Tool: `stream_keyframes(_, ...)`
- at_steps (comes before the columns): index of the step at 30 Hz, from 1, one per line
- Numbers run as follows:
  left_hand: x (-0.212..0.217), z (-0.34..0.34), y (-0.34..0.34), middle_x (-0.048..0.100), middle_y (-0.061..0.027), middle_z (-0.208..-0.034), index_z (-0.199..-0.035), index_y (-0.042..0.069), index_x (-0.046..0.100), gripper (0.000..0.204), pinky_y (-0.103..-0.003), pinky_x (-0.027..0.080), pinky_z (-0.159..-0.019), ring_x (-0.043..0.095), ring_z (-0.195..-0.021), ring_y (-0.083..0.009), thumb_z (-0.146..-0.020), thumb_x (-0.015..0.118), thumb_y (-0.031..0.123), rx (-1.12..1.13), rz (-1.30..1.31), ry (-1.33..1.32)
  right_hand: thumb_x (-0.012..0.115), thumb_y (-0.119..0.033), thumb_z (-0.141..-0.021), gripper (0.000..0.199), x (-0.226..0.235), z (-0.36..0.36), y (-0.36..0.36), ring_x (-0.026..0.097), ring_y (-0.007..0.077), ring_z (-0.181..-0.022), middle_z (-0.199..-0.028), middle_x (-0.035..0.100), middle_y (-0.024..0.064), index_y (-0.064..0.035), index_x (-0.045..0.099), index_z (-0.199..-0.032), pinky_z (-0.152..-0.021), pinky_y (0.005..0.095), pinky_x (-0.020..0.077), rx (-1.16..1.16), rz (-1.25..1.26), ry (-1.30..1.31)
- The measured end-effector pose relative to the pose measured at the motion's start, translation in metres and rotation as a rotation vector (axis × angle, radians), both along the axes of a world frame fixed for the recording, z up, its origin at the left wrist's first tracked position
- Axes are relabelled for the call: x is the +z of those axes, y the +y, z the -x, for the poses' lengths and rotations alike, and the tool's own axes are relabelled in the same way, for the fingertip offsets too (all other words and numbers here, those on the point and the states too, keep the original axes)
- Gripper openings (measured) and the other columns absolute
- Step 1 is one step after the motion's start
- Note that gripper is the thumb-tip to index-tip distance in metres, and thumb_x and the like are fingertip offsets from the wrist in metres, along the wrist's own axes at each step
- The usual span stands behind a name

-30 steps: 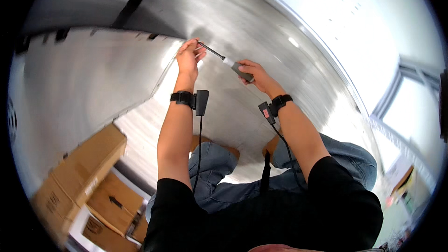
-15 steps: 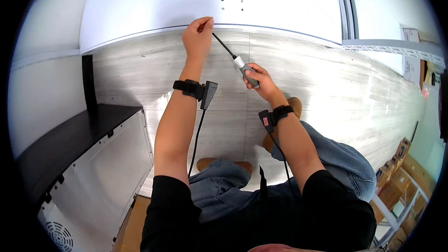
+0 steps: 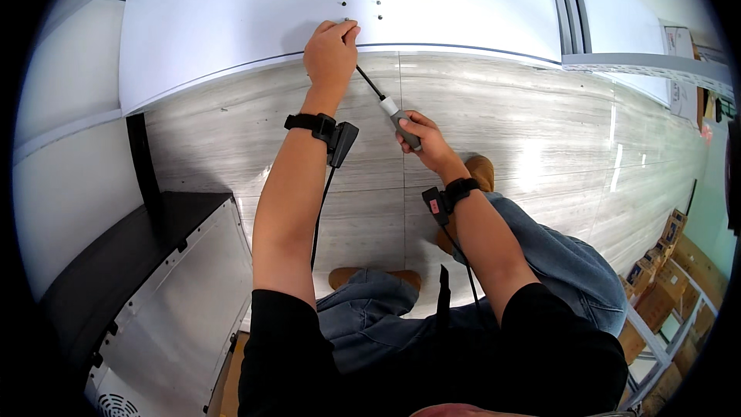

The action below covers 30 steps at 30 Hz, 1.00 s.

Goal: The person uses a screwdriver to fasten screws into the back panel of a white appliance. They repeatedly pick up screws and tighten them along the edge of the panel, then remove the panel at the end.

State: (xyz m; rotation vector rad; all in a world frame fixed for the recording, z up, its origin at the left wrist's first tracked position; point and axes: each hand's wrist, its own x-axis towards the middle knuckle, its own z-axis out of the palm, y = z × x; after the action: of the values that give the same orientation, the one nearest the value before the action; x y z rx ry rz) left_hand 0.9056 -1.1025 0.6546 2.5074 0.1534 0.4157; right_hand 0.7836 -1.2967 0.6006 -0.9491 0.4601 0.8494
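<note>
My right hand (image 3: 423, 139) is wrapped round the grey and white handle of a screwdriver (image 3: 389, 106). Its dark shaft slants up and left, and the tip goes out of sight beside my left hand (image 3: 332, 55). The fingers of that hand are pinched at the front of a white panel (image 3: 478, 8), at the lowest small screw (image 3: 346, 20) of the left column. My fingertips partly cover this screw. Several more small dark screws (image 3: 379, 2) stand on the panel in two columns.
Below the panel's front edge lies a grey wood-look floor (image 3: 525, 123). A black and white metal cabinet (image 3: 170, 278) stands at the lower left. On the right are a grey metal frame (image 3: 648, 64) and cardboard boxes (image 3: 664, 297). Cables hang from both my wristbands.
My left hand has reached slightly farther up, onto the panel at the lowest left screw. My right hand and the screwdriver have shifted a little left. The view has shifted slightly.
</note>
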Motion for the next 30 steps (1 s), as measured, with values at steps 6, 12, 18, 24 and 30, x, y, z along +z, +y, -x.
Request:
stream_keyframes(6,0.001,0.006,0.004,0.064,-0.005,-0.079,-0.09,0.01,0.071,0.014,-0.033,0.048,-0.061,0.06,-0.068,-0.0233,-0.081,0.066,0.019,-0.015,0.042,-0.001,0.062,-0.026,-0.087,0.024,0.007,0.001,0.007,0.048,0.011,-0.061,-0.071,0.055,0.0023,-0.0085,0.055,-0.101,-0.055,0.0263,0.038,0.024,0.001,-0.022)
stream_keyframes(12,0.007,0.029,0.024,0.063,-0.007,-0.076,-0.09,0.009,0.07,0.013,-0.033,0.047,-0.061,0.06,-0.067,-0.0234,-0.08,0.067,0.016,-0.046,0.154,-0.025,0.062,-0.026,-0.087,0.023,0.008,0.002,0.013,0.049,0.0104,-0.061,-0.071,0.055,0.0024,-0.0084,0.055,-0.1,-0.055,0.0254,0.0384,0.073,0.036,-0.032)
stream_keyframes(18,0.007,0.084,0.077,0.065,-0.007,-0.076,-0.089,0.006,0.07,0.011,-0.029,0.048,-0.064,0.06,-0.067,-0.0185,-0.082,0.066,0.014,0.123,0.356,0.003,0.061,-0.028,-0.088,0.025,0.024,0.006,0.039,0.048,0.0101,-0.061,-0.071,0.054,0.0023,-0.0081,0.056,-0.102,-0.055,0.0253,0.0381,0.203,0.094,-0.074)
stream_keyframes(24,-0.029,0.161,0.148,0.065,-0.0051,-0.083,-0.101,0.003,0.063,0.02,-0.027,0.048,-0.063,0.059,-0.067,-0.0139,-0.089,0.059,0.018,0.519,0.712,0.117,0.06,-0.027,-0.087,0.026,0.036,0.02,0.097,0.046,0.0102,-0.061,-0.071,0.054,0.0017,-0.0075,0.055,-0.103,-0.056,0.0257,0.0379,0.404,0.091,-0.143)
stream_keyframes(30,-0.034,0.252,0.168,0.062,-0.0113,-0.102,-0.119,0.002,0.05,0.031,-0.031,0.053,-0.065,0.063,-0.075,-0.0202,-0.097,0.042,0.022,0.807,1.377,0.224,0.059,-0.028,-0.088,0.029,0.029,0.065,0.146,0.045,0.0094,-0.06,-0.072,0.054,0.0014,-0.0054,0.056,-0.106,-0.055,0.0248,0.0368,0.642,0.082,-0.114)
